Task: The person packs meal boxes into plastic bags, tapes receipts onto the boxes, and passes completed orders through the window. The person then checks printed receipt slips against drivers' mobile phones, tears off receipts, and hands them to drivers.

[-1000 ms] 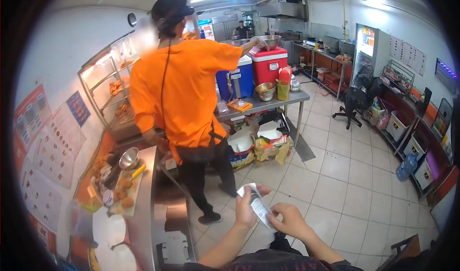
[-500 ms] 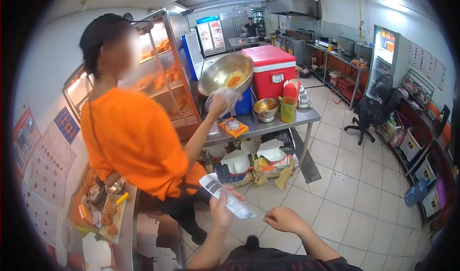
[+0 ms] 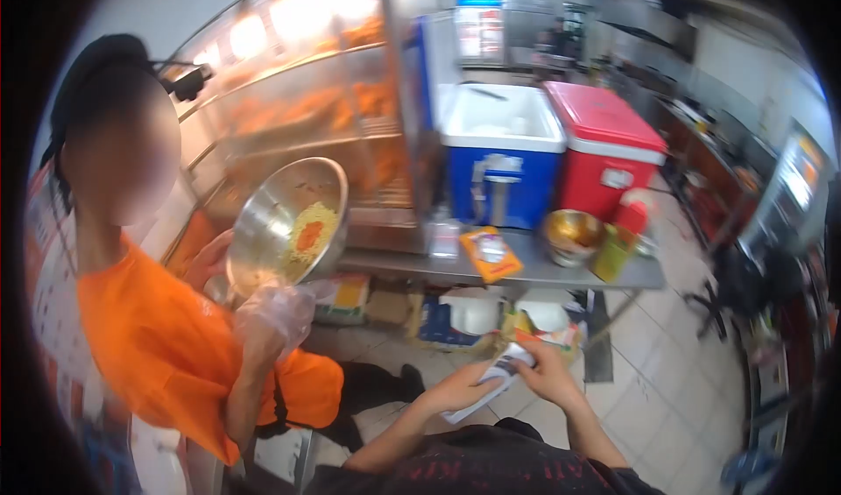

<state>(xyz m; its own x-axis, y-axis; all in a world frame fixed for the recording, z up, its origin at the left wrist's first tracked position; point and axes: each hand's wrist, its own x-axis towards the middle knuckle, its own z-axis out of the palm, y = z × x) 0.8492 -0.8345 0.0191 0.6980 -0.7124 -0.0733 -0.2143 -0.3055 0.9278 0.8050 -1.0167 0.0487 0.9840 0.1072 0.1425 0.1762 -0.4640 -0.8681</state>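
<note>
A white printed paper slip [image 3: 492,385] is held between both my hands, low in the view in front of my dark shirt. My left hand [image 3: 457,387] grips its left side, and my right hand [image 3: 550,374] pinches its upper right end. At the left, a co-worker in an orange shirt [image 3: 166,337] tilts a large metal bowl [image 3: 293,219] with yellow and orange food inside. The co-worker's near hand wears a clear plastic glove.
A metal table [image 3: 526,270] bears an open blue cooler [image 3: 501,180], a closed red cooler [image 3: 604,153], a small metal bowl [image 3: 572,236] and a green container [image 3: 613,258]. Behind the co-worker stands a lit food cabinet [image 3: 307,109]. An office chair [image 3: 745,280] is at the right.
The view has swung left. The co-worker has turned and brought the large bowl close to the body. My right hand, apart from the slip half a second ago, has taken hold of it again.
</note>
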